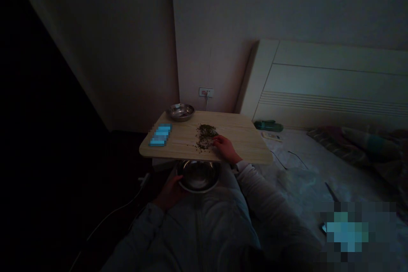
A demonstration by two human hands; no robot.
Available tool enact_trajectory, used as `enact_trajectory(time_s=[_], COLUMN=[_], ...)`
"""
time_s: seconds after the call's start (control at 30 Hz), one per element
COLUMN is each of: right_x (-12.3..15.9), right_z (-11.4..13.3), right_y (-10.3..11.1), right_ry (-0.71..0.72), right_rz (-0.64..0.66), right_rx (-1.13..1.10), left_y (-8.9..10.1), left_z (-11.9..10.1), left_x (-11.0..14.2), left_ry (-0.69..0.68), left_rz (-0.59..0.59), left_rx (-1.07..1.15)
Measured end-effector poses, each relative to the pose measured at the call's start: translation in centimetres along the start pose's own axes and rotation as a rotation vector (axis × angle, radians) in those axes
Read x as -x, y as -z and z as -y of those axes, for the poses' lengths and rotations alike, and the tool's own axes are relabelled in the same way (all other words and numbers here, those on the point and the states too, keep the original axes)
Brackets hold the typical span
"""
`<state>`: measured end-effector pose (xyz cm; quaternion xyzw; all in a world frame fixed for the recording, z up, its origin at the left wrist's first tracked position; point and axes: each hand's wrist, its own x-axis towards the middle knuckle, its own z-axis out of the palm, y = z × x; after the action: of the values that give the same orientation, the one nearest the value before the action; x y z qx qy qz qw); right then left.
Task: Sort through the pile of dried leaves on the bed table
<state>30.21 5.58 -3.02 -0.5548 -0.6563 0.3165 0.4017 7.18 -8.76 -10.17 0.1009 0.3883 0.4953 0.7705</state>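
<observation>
- On the pale wooden table (245, 131), I saw small dark-green grains (204, 132) in a loose patch right of the middle, densest at the far end and thinning to strays toward the near edge.
- My right hand (223, 145) reached over the near edge with its fingers curled together at the right side of the grains. I could not tell whether anything was pinched between the fingertips.
- My left hand (172, 190) gripped the left rim of a shiny metal bowl, the near bowl (199, 176), which sat in the lap (226, 204) just below the table's near edge.
- I judged the grains light, hard and apt to roll, so a fingertip pinch suited a single one and a cupped palm suited many.
- The near bowl looked stiff, thin and fairly light, with smooth walls likely to slip; the rim seemed the surest place to take hold.
- A second metal bowl, the far bowl (188, 115), stood at the table's far left corner, with a pixelated blue patch (161, 135) nearer along the left side.
- To the right I saw a bed (295, 148) with a green bottle (269, 126) lying by its headboard (306, 78). The room was dim.
</observation>
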Motion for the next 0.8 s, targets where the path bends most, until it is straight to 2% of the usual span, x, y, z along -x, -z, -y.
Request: enact_trajectory(time_s=[0.13, 0.3, 0.4, 0.57, 0.8], right_x=[0.2, 1.5, 2.5, 3.3, 4.4], right_z=[0.0, -1.1, -1.9, -2.4, -1.4], right_y=[1.4, 4.3, 5.4, 5.2, 3.8], right_ry=[-0.015, -0.084, -0.132, -0.125, -0.074], right_rz=[-0.017, -0.108, -0.134, -0.119, -0.068], right_rx=[-0.025, 0.022, 0.064, 0.085, 0.032], left_y=[-0.6, -1.1, -1.1, -1.1, -1.3], left_z=[-0.2, -0.2, -0.1, -0.1, -0.2], left_x=[0.3, 0.6, 0.5, 0.5, 0.7], left_ry=[-0.013, -0.014, -0.014, 0.007, -0.008], left_rz=[-0.076, -0.088, -0.103, -0.099, -0.077], left_rx=[-0.023, -0.023, -0.008, -0.012, -0.041])
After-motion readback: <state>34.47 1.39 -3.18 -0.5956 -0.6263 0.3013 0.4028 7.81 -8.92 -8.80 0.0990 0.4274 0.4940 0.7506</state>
